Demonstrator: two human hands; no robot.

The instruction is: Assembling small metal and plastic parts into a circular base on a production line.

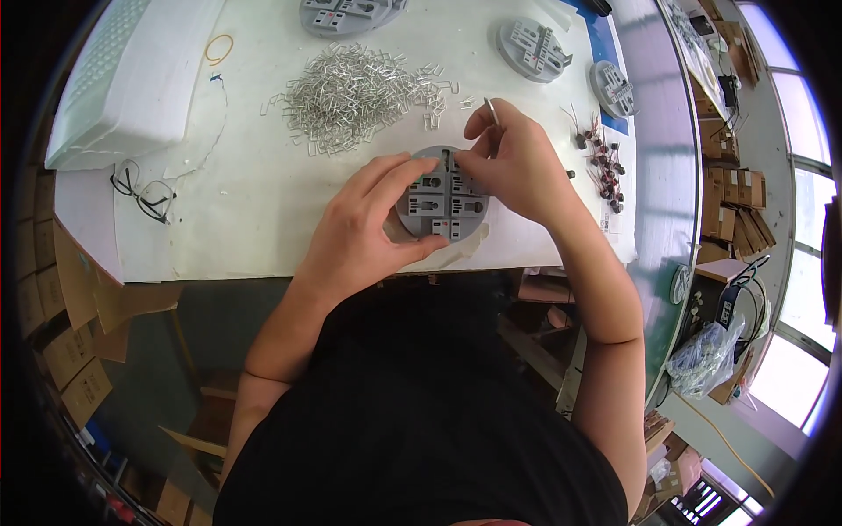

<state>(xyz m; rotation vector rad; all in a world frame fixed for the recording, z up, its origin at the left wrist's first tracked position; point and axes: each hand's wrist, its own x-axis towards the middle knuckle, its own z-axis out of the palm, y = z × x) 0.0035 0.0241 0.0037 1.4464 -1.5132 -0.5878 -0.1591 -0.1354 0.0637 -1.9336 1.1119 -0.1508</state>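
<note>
A round grey plastic disc (427,222) with slotted raised blocks lies flat near the table's front edge. My left hand (361,217) curves around its left side, thumb at the near rim and fingertips at the upper part, gripping it. My right hand (519,162) is closed over the disc's upper right, thumb and fingers pressed together by the rim. A thin silver metal piece (491,111) sticks up from the right hand's curled fingers; its lower end is hidden. Behind the disc spreads a heap of bent silver wire clips (351,98).
More grey discs (532,50) stand at the back. Small black parts with red wires (605,171) lie on the right. Eyeglasses (145,195), a yellow rubber band (219,50) and a white foam block (132,96) are on the left.
</note>
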